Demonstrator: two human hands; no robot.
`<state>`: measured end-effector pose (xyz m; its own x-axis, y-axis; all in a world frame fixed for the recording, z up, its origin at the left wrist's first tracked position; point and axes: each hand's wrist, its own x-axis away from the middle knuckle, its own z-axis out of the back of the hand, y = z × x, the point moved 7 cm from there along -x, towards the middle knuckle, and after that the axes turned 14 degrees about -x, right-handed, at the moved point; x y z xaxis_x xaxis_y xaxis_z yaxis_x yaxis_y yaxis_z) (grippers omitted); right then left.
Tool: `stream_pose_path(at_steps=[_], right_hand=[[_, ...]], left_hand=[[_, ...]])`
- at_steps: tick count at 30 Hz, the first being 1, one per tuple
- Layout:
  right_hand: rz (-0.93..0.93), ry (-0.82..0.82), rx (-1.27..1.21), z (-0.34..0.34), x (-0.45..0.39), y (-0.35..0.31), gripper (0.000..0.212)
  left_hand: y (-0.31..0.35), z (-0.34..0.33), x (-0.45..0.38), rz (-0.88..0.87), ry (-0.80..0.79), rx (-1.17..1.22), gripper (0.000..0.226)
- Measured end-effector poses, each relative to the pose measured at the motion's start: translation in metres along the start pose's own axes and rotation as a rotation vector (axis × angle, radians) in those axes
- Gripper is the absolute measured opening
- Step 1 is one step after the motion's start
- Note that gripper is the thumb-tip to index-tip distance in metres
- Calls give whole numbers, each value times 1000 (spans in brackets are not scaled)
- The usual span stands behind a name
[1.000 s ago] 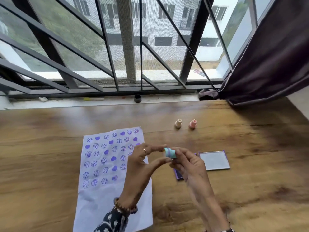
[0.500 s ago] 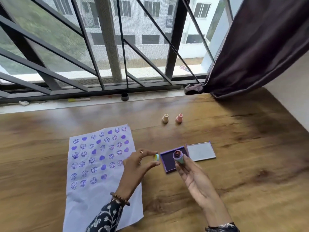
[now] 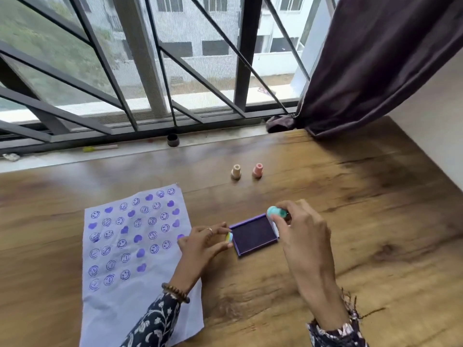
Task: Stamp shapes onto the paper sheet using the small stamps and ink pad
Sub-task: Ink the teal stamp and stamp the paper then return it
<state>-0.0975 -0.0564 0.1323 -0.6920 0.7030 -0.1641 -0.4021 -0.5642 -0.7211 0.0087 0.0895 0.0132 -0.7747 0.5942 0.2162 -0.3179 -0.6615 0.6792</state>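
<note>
A white paper sheet (image 3: pixel 130 246) lies on the wooden table at the left, covered with several purple smiley and heart prints. The open purple ink pad (image 3: pixel 254 235) sits just right of it. My right hand (image 3: pixel 300 234) grips a teal stamp (image 3: pixel 275 212) above the pad's far right corner, hiding most of the pad's lid. My left hand (image 3: pixel 203 244) pinches a small stamp cap (image 3: pixel 229 237) at the pad's left edge. A beige stamp (image 3: pixel 236 171) and a pink stamp (image 3: pixel 257 170) stand upright farther back.
A barred window runs along the far edge, with a small black cap (image 3: pixel 173 140) and a yellow-tipped stick (image 3: pixel 100 147) on the sill. A dark curtain (image 3: pixel 375 66) hangs at the right, touching the table's back corner. A white wall borders the table's right side.
My hands pulled apart: the cap came off the teal stamp and stayed in my left hand. My right hand turned the stamp over and carried it above the ink pad's far corner.
</note>
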Motion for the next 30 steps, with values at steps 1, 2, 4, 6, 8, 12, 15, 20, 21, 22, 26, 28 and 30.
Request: stream_pose_path(at_steps=[1, 2, 4, 6, 8, 12, 15, 20, 21, 22, 26, 28, 30], right_hand=[[-60, -68, 25, -16, 0, 10, 13], [-129, -155, 59, -34, 1, 23, 17], [-207, -280, 129, -61, 8, 44, 22], [-201, -277, 159, -69, 7, 52, 20], [-179, -252, 178, -70, 5, 54, 16], [-225, -239, 100, -67, -1, 62, 18], [-351, -212, -93, -58, -3, 75, 19], [-646, -119, -864, -68, 29, 58, 9], [-668, -139, -913, -77, 38, 47, 6], [-674, -169, -937, -87, 48, 33, 5], [-582, -270, -833, -127, 82, -19, 2], [-484, -268, -614, -145, 93, -38, 4], [-348, -228, -417, -157, 97, -55, 9]], left_hand=[[0, 0, 0, -2, 4, -6, 34], [1, 0, -1, -3, 7, -14, 34], [0, -2, -2, 1, 7, -16, 35], [0, -2, -2, 5, 7, -14, 35], [0, -2, -1, -4, 7, 0, 36], [-1, 10, 1, -31, 3, 67, 27], [-13, 38, 6, -27, 66, 152, 21], [-53, 96, 26, 32, 170, 260, 6], [-64, 106, 31, 49, 184, 279, 4], [-75, 115, 36, 66, 193, 296, 3], [-109, 133, 49, 111, 165, 276, 16], [-120, 132, 50, 102, 108, 258, 11], [-128, 126, 49, 77, 39, 215, 7]])
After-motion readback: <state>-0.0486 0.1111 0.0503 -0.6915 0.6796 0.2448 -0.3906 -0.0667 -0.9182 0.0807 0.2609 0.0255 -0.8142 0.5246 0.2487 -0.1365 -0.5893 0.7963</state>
